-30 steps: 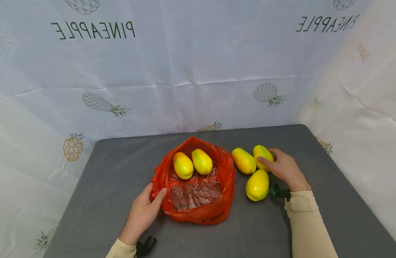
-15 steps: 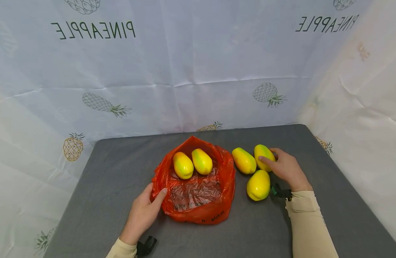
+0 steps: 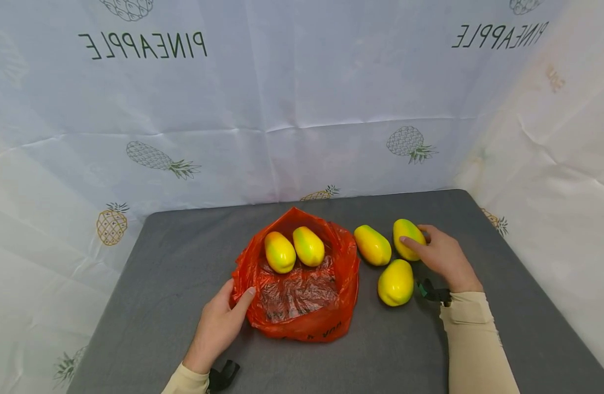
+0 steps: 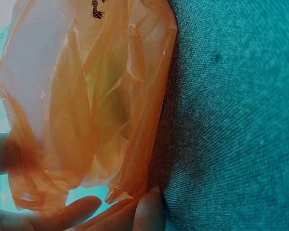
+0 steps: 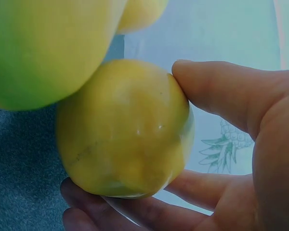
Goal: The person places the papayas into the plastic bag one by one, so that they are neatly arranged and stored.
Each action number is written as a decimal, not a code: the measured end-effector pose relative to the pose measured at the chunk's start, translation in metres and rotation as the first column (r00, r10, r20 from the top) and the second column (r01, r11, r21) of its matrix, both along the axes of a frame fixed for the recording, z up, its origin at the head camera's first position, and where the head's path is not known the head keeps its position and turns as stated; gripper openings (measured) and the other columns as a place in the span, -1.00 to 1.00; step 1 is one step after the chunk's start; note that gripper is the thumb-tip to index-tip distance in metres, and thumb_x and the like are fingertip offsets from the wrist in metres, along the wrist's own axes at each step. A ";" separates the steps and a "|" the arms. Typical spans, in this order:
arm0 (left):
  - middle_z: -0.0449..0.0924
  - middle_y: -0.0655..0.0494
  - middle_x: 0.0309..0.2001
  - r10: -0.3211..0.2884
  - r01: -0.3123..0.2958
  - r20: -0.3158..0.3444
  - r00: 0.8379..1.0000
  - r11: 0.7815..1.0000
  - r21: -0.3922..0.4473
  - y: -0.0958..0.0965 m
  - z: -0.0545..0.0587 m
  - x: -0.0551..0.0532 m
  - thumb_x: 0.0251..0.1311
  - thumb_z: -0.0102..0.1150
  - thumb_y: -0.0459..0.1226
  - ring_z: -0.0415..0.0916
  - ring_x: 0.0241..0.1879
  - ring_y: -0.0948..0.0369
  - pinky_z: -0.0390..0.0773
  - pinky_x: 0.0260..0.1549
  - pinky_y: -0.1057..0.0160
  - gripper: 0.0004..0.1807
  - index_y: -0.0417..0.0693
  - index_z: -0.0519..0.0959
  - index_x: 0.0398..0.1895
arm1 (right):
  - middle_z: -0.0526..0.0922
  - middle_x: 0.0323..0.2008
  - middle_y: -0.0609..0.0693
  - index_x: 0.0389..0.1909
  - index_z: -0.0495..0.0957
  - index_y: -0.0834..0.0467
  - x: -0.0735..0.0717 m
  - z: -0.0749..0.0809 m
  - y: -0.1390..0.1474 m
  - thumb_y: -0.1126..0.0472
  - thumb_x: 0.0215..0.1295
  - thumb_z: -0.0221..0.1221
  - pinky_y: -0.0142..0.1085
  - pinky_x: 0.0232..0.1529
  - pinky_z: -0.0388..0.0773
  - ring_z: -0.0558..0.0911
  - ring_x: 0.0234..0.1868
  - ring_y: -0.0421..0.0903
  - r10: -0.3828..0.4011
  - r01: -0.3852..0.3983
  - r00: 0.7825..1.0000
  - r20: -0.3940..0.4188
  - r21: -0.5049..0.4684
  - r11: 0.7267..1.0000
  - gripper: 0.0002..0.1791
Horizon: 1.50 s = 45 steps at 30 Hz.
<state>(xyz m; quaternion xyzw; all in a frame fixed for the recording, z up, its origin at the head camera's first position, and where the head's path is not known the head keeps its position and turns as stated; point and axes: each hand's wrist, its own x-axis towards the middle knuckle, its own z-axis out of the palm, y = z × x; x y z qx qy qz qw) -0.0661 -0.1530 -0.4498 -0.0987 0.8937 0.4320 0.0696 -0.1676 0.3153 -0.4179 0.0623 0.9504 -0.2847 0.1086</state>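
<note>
A red plastic bag (image 3: 302, 328) lies with its mouth spread wide, and two yellow-green papayas, one of them a papaya (image 3: 280, 253) at the left, rest inside. My left hand (image 3: 218, 325) holds the bag's left rim, thumb over the edge and fingers outside; the left wrist view shows the thin film of the bag (image 4: 111, 96) against those fingers. Right of the bag, my right hand (image 3: 447, 260) grips the far-right papaya (image 3: 407, 238) between thumb and fingers. Its blunt end faces the right wrist view, with the thumb on one side of this papaya (image 5: 125, 130) and fingers below.
Two more papayas sit between bag and right hand: one papaya (image 3: 372, 245) beside the bag's right rim, another papaya (image 3: 396, 283) nearer the front. All stand on a grey table (image 3: 159, 284). A pineapple-print curtain (image 3: 292, 98) rises behind the table's back edge.
The right hand has shifted slightly right with its papaya, opening a gap to the papaya beside the bag. The front papaya has shifted slightly right. The left hand and bag look unchanged.
</note>
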 end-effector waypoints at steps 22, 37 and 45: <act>0.72 0.03 0.27 0.001 -0.001 -0.011 1.000 1.000 -0.006 -0.001 -0.001 0.001 0.56 0.20 0.11 0.69 0.02 0.15 0.70 -0.08 0.10 -0.43 0.10 0.47 0.48 | 0.35 0.48 0.55 0.67 0.11 0.35 0.005 0.015 0.005 -0.53 0.52 -0.02 0.39 0.22 0.54 0.50 0.34 0.48 -0.015 0.016 0.998 -0.054 0.010 1.000 0.15; 0.68 0.02 0.36 -0.002 0.002 -0.023 1.000 1.000 0.005 0.001 -0.004 0.003 0.55 0.20 0.13 0.69 0.24 0.03 0.69 0.21 -0.18 -0.37 0.12 0.43 0.54 | 0.45 0.42 0.52 0.69 0.10 0.31 0.018 0.036 -0.015 -0.53 0.51 0.01 0.25 0.07 0.65 0.59 0.26 0.42 0.021 -0.020 0.994 -0.112 0.015 1.000 0.14; 0.72 0.09 0.29 -0.008 0.010 -0.061 0.998 1.000 0.024 0.003 -0.005 0.002 0.54 0.23 0.12 0.72 0.13 0.12 0.72 0.13 -0.09 -0.43 0.15 0.48 0.48 | 0.48 0.44 0.46 0.70 0.12 0.26 0.027 0.049 -0.044 -0.49 0.52 0.05 0.25 0.10 0.66 0.61 0.29 0.40 0.045 -0.047 0.987 -0.154 -0.012 0.999 0.09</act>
